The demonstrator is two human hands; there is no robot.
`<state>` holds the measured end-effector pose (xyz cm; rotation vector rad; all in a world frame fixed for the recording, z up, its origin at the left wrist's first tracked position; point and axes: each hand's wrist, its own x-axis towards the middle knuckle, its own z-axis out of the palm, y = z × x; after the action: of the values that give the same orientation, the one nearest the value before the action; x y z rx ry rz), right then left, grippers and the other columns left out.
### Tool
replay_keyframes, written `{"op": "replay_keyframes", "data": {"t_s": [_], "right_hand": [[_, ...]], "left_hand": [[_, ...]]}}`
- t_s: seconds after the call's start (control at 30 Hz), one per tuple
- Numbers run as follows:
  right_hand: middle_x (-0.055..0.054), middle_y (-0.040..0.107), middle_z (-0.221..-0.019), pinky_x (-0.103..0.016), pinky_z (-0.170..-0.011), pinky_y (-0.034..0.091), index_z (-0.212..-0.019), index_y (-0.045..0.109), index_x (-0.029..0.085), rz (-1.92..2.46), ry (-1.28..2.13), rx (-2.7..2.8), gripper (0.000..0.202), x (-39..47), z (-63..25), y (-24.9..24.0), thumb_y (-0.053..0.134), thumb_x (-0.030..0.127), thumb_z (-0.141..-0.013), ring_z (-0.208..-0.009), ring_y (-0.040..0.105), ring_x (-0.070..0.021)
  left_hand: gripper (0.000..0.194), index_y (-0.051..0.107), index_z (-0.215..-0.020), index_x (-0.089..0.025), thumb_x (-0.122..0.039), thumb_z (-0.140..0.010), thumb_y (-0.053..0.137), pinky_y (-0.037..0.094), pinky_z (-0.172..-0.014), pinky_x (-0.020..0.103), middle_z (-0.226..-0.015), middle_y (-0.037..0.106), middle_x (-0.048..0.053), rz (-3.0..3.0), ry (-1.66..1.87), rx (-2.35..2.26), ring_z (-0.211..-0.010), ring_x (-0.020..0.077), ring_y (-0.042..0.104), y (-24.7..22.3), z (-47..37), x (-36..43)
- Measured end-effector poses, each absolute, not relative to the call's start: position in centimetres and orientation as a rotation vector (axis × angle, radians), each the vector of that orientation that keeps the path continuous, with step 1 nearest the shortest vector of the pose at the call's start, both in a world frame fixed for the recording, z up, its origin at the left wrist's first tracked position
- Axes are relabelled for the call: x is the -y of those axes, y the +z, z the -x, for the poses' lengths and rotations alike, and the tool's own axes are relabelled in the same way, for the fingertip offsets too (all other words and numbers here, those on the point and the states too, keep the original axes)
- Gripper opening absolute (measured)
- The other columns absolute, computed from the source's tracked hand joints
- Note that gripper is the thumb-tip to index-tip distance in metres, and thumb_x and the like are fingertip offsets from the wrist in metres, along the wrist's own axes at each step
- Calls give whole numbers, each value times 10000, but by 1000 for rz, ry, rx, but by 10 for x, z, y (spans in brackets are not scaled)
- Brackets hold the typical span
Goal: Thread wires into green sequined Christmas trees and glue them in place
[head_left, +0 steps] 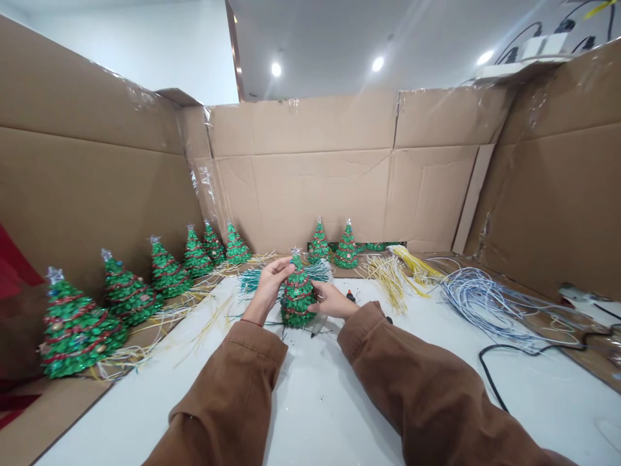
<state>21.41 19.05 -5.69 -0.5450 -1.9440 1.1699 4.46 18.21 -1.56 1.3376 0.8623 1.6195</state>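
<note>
A small green Christmas tree [297,299] with red garland and a clear star on top stands upright on the white table [310,395] in front of me. My left hand [272,283] is closed around its upper left side, the fingers near the top. From the right, my right hand [332,300] grips the lower part, its fingertips pressed against the branches. Behind the tree spreads a bundle of green and white wires [252,278]. A dark, pen-like tool tip [314,332] shows beside the tree's base, and a small orange-tipped black item [350,295] is just beyond my right hand.
Several finished-looking trees [81,330] line the left cardboard edge, and two more [346,246] stand at the back. Yellow and white wire bundles [391,278] lie back right, beside a loose blue-white wire coil [478,301]. A black cable [490,369] crosses the right side. Cardboard walls [310,181] surround the table.
</note>
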Motion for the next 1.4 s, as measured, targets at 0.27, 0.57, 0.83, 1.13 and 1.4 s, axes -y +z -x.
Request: {"op": "replay_keyframes", "data": {"t_s": [0.27,0.57,0.83,1.13,1.4], "right_hand": [[-107,668,-1092,-418,-906,491,-1104,610,164,798,953,1836,478,-201,-220,-57,582,42,-643,-1001,640,-227],[-82,703,-892,-355,-782,502,-807,677,158,888,618,1763,146,-184,-259,12,633,251,-704,-781,652,-189],[-102,695,-825,-323,-687,481,-809,675,124,890,490,1681,259,-163,-287,51,620,354,-704,-730,619,-183],[-101,687,-789,-303,-586,469,-811,670,129,924,503,1656,297,-166,-290,50,608,394,-693,-701,609,-191],[-96,689,-820,-318,-646,477,-809,673,133,915,483,1676,258,-167,-289,49,590,358,-714,-706,612,-183]], "left_hand": [[528,711,-889,-152,-504,-504,788,499,-722,318,-805,709,79,-1538,1556,-1086,-798,210,645,-15,-43,-184],[437,698,-755,-172,-550,-537,727,455,-831,364,-918,713,106,-1435,1394,-2032,-981,292,613,-6,57,-171],[291,633,-541,-186,-453,-517,748,430,-799,421,-787,689,134,-1345,751,-2592,-952,372,610,-31,67,-175],[199,703,-775,-230,-333,-605,685,454,-734,362,-925,703,106,-1289,659,-2679,-949,316,631,-34,65,-178],[295,724,-758,-211,-462,-607,686,406,-823,436,-935,698,151,-1361,789,-2728,-1009,373,586,-46,62,-182]]}}
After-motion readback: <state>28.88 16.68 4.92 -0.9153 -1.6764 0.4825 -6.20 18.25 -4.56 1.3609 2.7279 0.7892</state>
